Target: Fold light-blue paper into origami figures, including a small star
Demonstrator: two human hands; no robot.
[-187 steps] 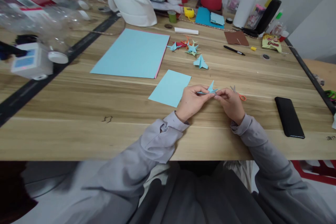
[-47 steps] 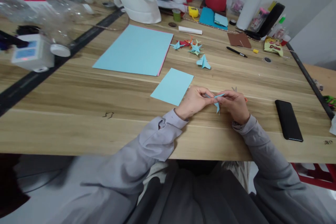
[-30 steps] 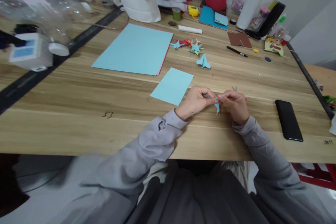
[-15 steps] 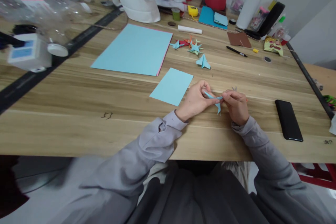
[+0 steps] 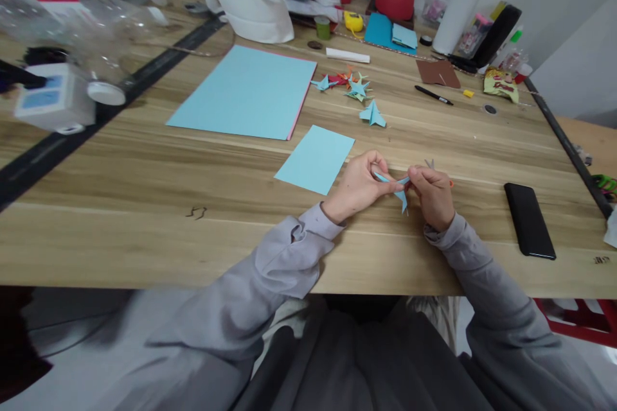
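Observation:
Between my two hands is a small light-blue folded paper figure (image 5: pixel 402 198), its pointed parts sticking out and one tip hanging down. My left hand (image 5: pixel 362 181) pinches it between thumb and fingers from the left. From the right, my right hand (image 5: pixel 430 194) pinches its other side with thumb and forefinger. Scissors (image 5: pixel 430 164) with an orange handle lie partly hidden behind my right hand. A light-blue paper sheet (image 5: pixel 315 159) lies just left of my left hand. Further back sit a blue folded paper plane (image 5: pixel 373 113) and a cluster of coloured folded paper figures (image 5: pixel 355 87).
A stack of large blue sheets (image 5: pixel 245 93) lies back left. A black phone (image 5: pixel 530 221) is at the right, a pen (image 5: pixel 434 95) and brown paper (image 5: pixel 438 73) behind. Plastic bottles (image 5: pixel 77 19) and a white box (image 5: pixel 55 95) stand at the left, a paper roll (image 5: pixel 457 13) at the back.
The paper figure has turned slightly in my fingers, its hanging tip now a little lower and further right. Both hands keep their pinch almost in place.

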